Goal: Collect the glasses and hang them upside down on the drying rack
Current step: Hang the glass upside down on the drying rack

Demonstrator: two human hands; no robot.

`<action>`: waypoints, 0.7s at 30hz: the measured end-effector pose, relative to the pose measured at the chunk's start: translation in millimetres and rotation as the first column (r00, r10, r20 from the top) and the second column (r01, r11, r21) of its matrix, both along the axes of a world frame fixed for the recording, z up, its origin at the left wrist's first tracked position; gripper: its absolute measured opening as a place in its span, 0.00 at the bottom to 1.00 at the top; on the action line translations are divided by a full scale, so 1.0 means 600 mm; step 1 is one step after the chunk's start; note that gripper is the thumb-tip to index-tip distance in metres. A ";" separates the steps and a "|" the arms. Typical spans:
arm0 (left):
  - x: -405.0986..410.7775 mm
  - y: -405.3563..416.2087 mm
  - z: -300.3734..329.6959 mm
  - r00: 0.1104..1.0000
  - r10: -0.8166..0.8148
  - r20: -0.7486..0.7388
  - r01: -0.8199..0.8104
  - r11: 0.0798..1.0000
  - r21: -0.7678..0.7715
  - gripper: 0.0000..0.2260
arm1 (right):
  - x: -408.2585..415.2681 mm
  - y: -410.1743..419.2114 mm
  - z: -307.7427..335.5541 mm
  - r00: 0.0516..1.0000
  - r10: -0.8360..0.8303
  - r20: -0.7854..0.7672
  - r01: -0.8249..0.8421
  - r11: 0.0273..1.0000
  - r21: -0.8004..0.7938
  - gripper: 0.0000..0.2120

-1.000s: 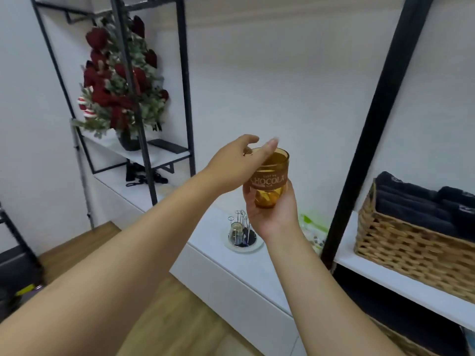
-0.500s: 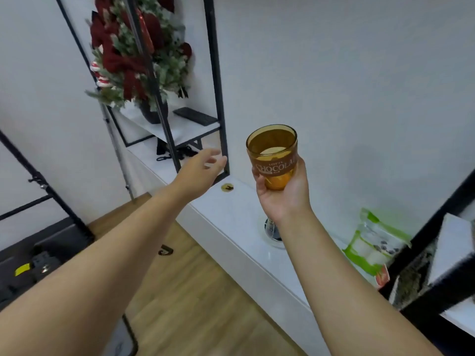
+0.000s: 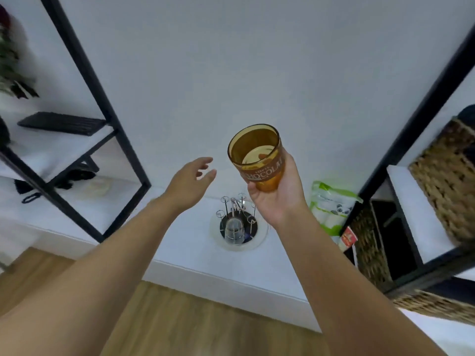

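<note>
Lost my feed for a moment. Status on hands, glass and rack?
Right hand holds amber glass, mouth up. Left hand open, empty. Drying rack below, one clear glass already hung upside down. Nothing in the way.

Brown band around amber glass [image 3: 259, 160], held upright in right hand [image 3: 279, 199], printed in pale capitals "HOCOLAT", first and last letters hidden by the curve and the fingers; smaller line above the word too blurred to read. Green-and-white pouch [image 3: 331, 206] on white counter [image 3: 180, 242], marked with panda drawing, lettering illegible.
</note>
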State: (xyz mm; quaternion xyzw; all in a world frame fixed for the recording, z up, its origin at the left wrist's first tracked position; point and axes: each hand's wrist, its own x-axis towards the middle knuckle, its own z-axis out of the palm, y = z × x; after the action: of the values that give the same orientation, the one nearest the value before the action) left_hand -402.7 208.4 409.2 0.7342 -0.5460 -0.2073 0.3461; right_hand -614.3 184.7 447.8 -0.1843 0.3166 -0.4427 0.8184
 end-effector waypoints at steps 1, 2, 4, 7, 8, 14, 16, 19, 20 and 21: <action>0.009 -0.018 -0.025 0.999 -0.034 0.014 0.034 0.999 0.020 0.20 | 0.007 -0.005 -0.013 0.999 -0.040 -0.007 0.040 0.999 0.010 0.27; 0.018 -0.036 -0.054 0.998 -0.061 0.024 0.061 0.998 0.034 0.20 | 0.014 -0.011 -0.027 0.998 -0.070 -0.008 0.070 0.998 0.010 0.27; 0.031 -0.065 -0.118 0.995 -0.096 0.024 0.095 0.994 0.048 0.19 | 0.029 -0.023 -0.057 0.995 -0.100 -0.009 0.100 0.995 -0.015 0.26; 0.032 -0.102 -0.222 0.991 -0.131 0.025 0.129 0.989 0.077 0.20 | 0.045 -0.040 -0.112 0.991 -0.137 -0.008 0.136 0.989 -0.053 0.22; 0.027 -0.111 -0.257 0.991 -0.133 0.026 0.131 0.988 0.087 0.21 | 0.047 -0.045 -0.133 0.990 -0.142 0.002 0.142 0.988 -0.068 0.20; -0.002 -0.142 -0.414 0.977 -0.154 0.150 0.159 0.987 -0.020 0.24 | 0.046 -0.055 -0.259 0.986 -0.166 -0.025 0.165 0.985 -0.042 0.18; -0.011 -0.147 -0.450 0.962 -0.186 0.200 0.201 0.978 -0.054 0.25 | 0.039 -0.055 -0.298 0.979 -0.195 -0.051 0.194 0.981 -0.022 0.19; -0.020 -0.150 -0.500 0.937 -0.208 0.280 0.230 0.972 -0.049 0.29 | 0.027 -0.052 -0.350 0.967 -0.241 -0.084 0.242 0.970 -0.002 0.19; -0.021 -0.149 -0.513 0.931 -0.209 0.300 0.233 0.971 -0.046 0.30 | 0.023 -0.051 -0.363 0.965 -0.250 -0.082 0.251 0.968 0.005 0.20; -0.021 -0.149 -0.524 0.925 -0.210 0.315 0.235 0.971 -0.043 0.31 | 0.019 -0.050 -0.376 0.964 -0.257 -0.069 0.258 0.966 0.014 0.21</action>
State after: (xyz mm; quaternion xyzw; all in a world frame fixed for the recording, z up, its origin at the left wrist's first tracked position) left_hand -415.1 119.1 94.8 0.6764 -0.6809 -0.1058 0.2600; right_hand -602.7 154.6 222.2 -0.1470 0.3700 -0.5353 0.7449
